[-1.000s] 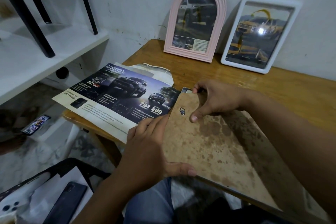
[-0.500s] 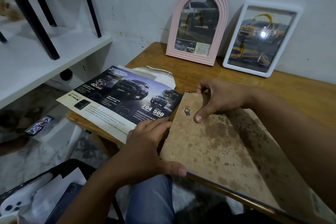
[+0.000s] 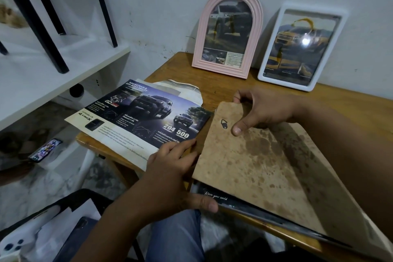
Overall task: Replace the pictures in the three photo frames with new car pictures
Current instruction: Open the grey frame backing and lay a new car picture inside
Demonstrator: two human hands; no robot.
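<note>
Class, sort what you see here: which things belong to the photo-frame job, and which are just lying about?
Belongs to the job:
stained backing board
pink arched frame
white frame
car brochure
left hand
right hand

Just lying about:
phone on the floor
black chair legs
white shelf

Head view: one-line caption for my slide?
Both hands lift the stained backing board off the third frame.
</note>
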